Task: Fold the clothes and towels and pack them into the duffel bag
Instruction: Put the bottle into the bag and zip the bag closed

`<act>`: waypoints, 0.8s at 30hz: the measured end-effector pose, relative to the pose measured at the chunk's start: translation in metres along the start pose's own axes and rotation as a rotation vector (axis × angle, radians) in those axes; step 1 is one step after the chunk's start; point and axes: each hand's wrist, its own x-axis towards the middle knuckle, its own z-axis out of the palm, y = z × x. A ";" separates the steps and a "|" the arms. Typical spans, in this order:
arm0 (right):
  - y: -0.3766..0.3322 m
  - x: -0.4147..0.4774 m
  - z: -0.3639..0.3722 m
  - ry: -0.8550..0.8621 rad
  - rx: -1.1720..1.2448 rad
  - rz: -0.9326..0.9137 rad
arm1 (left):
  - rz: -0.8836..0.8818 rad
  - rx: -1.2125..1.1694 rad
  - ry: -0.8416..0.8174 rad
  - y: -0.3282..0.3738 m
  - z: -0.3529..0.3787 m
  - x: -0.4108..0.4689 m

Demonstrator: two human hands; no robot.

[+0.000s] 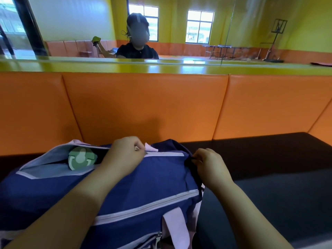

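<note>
A blue duffel bag (147,178) with pale pink trim lies on the black surface in front of me. Its top zipper (165,154) is shut along the right part and gapes open at the left, where a folded light cloth with a green print (81,159) shows inside. My left hand (124,155) pinches the zipper pull with its pink tab at the middle of the top. My right hand (210,166) grips the dark fabric at the bag's right end. A pink strap (177,229) hangs down the bag's near side.
The black surface (269,186) stretches out to the right of the bag. Orange padded panels (143,105) rise right behind it, topped by a yellow-green ledge (161,67). A mirror above reflects a seated person and a yellow room.
</note>
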 end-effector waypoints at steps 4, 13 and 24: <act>-0.024 -0.001 -0.001 0.065 -0.219 -0.043 | -0.018 0.007 0.086 -0.022 -0.021 -0.014; -0.094 0.000 0.028 -0.126 -0.184 -0.371 | 0.082 0.014 0.111 -0.021 -0.034 -0.031; -0.119 -0.015 0.041 -0.040 -0.299 -0.390 | -0.209 -0.028 0.316 -0.106 -0.099 -0.075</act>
